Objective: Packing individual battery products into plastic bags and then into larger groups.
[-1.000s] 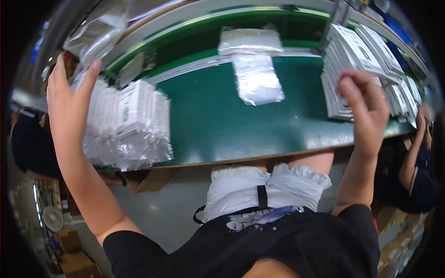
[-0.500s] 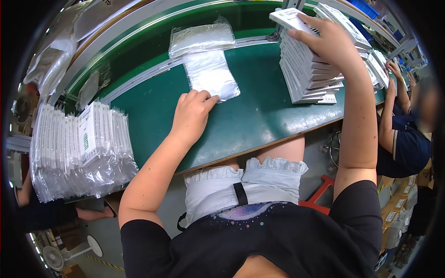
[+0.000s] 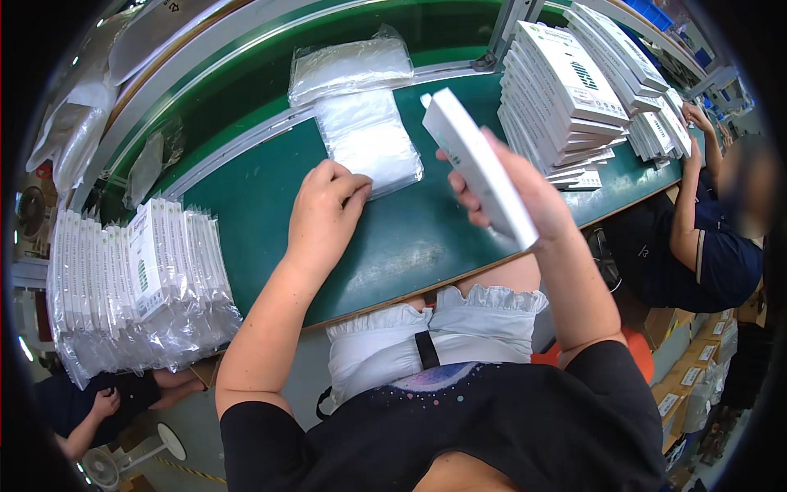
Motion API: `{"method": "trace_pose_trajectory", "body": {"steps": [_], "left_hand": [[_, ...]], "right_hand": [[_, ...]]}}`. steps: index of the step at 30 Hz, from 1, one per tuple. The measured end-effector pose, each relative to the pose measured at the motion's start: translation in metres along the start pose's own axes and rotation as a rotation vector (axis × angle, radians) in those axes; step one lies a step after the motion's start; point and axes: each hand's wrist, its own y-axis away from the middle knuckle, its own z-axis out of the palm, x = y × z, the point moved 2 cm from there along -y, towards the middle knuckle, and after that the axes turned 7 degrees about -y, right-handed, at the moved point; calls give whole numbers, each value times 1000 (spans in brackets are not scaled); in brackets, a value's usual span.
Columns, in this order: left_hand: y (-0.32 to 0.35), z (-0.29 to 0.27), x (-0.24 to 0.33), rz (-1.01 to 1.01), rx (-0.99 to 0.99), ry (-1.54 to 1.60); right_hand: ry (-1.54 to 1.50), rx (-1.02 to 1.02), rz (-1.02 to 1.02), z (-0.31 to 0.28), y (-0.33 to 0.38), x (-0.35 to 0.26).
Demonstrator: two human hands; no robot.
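In my right hand [image 3: 525, 184] is a flat white box [image 3: 479, 168], tilted on edge above the table, thumb on one side and fingers on the other. My left hand [image 3: 322, 209] is closed in a pinch at the near edge of a pile of clear plastic bags [image 3: 370, 139]. How many bags it grips is hidden by the fingers. Behind this pile lies a wrapped bundle of bags [image 3: 352, 67]. A tall stack of similar white boxes [image 3: 566, 78] stands to the right. On the left, a row of boxes in clear bags [image 3: 139, 271] stands upright.
More white boxes [image 3: 619, 57] stand behind the right stack. At the far right a co-worker [image 3: 705, 205] has both hands by other boxes; another person [image 3: 90, 410] is at the lower left. A metal rail [image 3: 279, 123] borders the green table [image 3: 393, 254] at the back.
My right hand has lifted a box off the right stack and brought it left and nearer, turning it on edge. My left hand has shifted slightly left and nearer, staying at the bags' edge.
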Motion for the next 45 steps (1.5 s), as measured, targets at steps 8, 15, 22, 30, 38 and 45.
{"method": "trace_pose_trajectory", "body": {"steps": [8,15,22,30,38,45], "left_hand": [[-4,-8,-4,-147,-60,282],[7,-8,-15,-753,-132,791],[11,-11,-23,-531,-187,561],[14,-27,3,-399,-242,399],[46,-13,-4,-440,-74,749],[28,3,10,-657,105,1323]], "right_hand": [[-297,-206,253,14,-11,53],[-82,-129,203,10,-13,45],[258,-56,84,17,-13,46],[387,-32,-204,14,-16,72],[198,126,-199,25,-13,85],[283,84,-136,32,-21,84]]}}
